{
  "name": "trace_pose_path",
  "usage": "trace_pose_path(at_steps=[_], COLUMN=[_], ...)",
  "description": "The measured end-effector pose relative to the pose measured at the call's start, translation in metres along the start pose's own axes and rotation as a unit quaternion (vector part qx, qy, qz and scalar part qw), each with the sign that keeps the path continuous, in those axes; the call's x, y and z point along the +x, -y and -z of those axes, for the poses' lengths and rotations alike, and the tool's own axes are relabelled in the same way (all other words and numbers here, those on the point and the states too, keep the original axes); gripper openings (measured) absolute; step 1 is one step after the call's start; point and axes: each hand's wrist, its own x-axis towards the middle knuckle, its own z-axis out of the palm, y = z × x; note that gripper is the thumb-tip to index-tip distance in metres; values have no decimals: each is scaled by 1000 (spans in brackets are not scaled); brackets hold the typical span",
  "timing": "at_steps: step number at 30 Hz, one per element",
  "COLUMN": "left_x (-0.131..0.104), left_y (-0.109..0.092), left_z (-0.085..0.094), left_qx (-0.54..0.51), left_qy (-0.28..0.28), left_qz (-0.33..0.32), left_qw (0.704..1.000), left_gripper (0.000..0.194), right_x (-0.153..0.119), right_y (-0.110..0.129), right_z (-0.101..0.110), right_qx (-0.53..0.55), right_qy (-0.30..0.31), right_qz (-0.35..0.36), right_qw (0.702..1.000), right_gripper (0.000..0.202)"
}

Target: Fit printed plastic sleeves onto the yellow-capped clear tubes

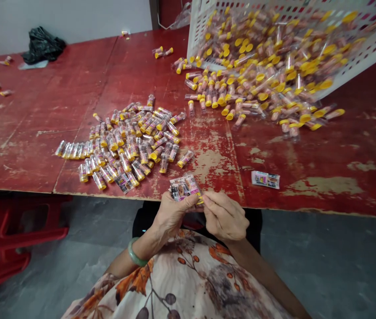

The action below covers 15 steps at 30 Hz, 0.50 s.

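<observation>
Just over the near edge of the table [48, 102], we have the fingers of our left hand [172, 212] clamped on a small fan of printed labels [183, 186], and the fingers of our right hand [226, 216] pinched together on the yellow cap [200, 198] beside it. If our left thumb slackened while the right hand worked, we might let the top labels slide apart and drop past the edge toward our lap. A sleeve or wrist sweeping left could also knock the loose label [125, 182] off that same edge, or set the heap of labelled tubes [134, 137] rolling. Toward the far right corner, the tipped white basket [357, 73] could shed more tubes if we bumped it. What we hold looks thin and flat, printed in black, white and magenta over brownish pictures, with the cap a bright yellow; how much tube lies behind the labels, we cannot tell.
</observation>
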Motion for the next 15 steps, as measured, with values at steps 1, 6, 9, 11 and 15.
trace_pose_path(at_steps=[1,6,9,11,15], left_x=[1,7,17,25,39], left_y=[-2,-20,-32,-33,-24], left_z=[2,38,66,79,92], left_qx=[16,247,397,441,453], left_qy=[0,-92,-157,-192,-237], left_qz=[-2,-90,-165,-231,-296], left_qw=[1000,960,889,846,807], left_gripper=[35,29,29,26,28], right_x=[1,21,45,62,79], right_y=[0,-44,-133,-206,-320], right_z=[1,17,45,67,85], right_qx=[13,75,-74,-256,-414], right_qy=[19,146,91,28,98], right_qz=[-3,7,-71,-192,-308], right_qw=[1000,986,991,947,851], right_gripper=[32,21,9,18,51])
